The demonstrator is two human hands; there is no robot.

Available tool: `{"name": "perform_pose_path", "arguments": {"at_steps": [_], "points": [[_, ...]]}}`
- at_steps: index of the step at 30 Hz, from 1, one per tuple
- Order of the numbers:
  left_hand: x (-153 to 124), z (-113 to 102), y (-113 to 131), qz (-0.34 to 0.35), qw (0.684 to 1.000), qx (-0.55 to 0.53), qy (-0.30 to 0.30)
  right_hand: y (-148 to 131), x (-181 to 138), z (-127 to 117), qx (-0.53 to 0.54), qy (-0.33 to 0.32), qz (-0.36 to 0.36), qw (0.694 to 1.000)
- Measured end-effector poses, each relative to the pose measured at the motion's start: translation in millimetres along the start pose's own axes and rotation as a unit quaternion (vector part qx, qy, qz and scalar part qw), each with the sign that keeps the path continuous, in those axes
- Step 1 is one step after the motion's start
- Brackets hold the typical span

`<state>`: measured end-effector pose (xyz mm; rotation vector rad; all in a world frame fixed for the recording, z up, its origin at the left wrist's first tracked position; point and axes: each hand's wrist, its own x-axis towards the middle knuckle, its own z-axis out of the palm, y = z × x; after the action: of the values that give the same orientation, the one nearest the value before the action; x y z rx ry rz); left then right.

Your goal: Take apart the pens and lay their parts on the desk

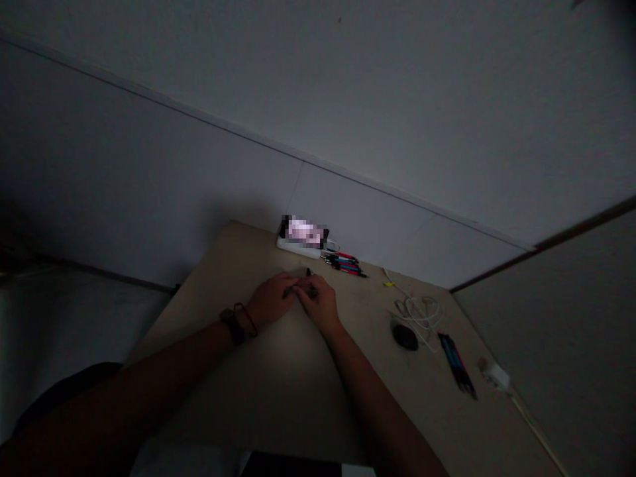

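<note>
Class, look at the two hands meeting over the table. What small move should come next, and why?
Perhaps tilt the right hand slightly away from the left hand to check the small dark item: the hands meet around it, cover most of it, and the light is dim.

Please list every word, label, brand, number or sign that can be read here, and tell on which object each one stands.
No text can be read in this picture.
Smartphone: its lit screen is pixelated, unreadable.
Pens beside it and pens at the right: too small and dark; no marking readable.
Wristwatch: too dark to read.
Small dark item at the left hand and right hand: too blurred for any lettering.
</note>
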<state>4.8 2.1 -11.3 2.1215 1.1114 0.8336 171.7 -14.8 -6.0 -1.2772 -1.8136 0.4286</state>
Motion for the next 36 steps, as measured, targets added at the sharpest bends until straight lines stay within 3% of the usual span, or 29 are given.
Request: {"name": "perform_pose_path", "arguments": {"at_steps": [4,15,21,28,36], "points": [[-0.1,-0.9,0.9,0.009,1.000,0.006,-0.018,2.8,-1.0,1.2,-0.008,0.011,0.012,1.000],[-1.9,0.6,-1.3,0.007,1.000,-0.004,0.002,5.8,0.6,-0.3,-0.001,0.004,-0.001,1.000],[-2.6,3.3,-2.1,-0.017,0.998,-0.039,0.036,13.2,1.8,-2.3,-0.049,0.051,0.038,0.997],[-2.0,1.3,0.4,-0.023,0.999,-0.024,0.008,27.2,-0.2,-0.6,-0.121,0.065,0.069,0.988],[-1.9,-0.9,2.3,-0.014,1.000,0.009,-0.012,33.3,2.6,-1.3,-0.122,0.058,0.068,0.988]]}}
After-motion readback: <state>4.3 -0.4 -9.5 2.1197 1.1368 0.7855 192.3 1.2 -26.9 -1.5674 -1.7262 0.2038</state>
